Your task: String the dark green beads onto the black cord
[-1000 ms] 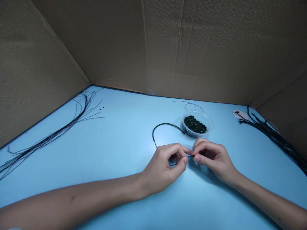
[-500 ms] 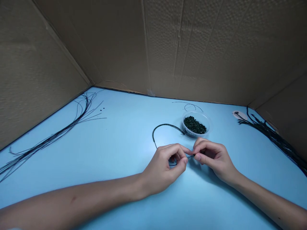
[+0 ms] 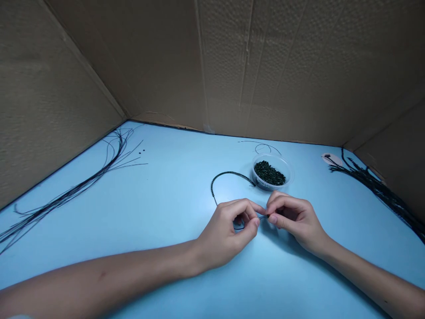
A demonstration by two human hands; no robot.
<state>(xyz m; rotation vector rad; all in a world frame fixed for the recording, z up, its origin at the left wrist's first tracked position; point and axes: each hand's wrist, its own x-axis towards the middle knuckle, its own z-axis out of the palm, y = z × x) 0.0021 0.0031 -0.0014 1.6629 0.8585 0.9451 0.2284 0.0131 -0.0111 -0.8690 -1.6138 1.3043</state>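
My left hand [image 3: 230,232] pinches a thin dark cord [image 3: 215,201] between thumb and fingers. Dark beads [image 3: 229,173] are threaded close together along the cord's far part, which curves over the table toward the tub. Close by on the right, the thumb and fingertips of my right hand [image 3: 295,219] are closed on a small dark bead [image 3: 268,215], right at the cord's end. Whether the cord passes through this bead is hidden by the fingertips. Just beyond my right hand stands a round clear plastic tub [image 3: 288,177] holding many dark green beads [image 3: 269,173].
A bundle of loose dark cords [image 3: 89,179] lies along the left side. Strung dark strands [image 3: 375,186] lie at the right, beside a pale oval tag [image 3: 332,159]. A loose cord [image 3: 262,144] curls behind the tub. Cardboard walls [image 3: 212,66] enclose the blue table [image 3: 166,177].
Both hands have stayed almost in place, the right fingertips shifting very slightly left. The beaded cord and the tub have not visibly moved.
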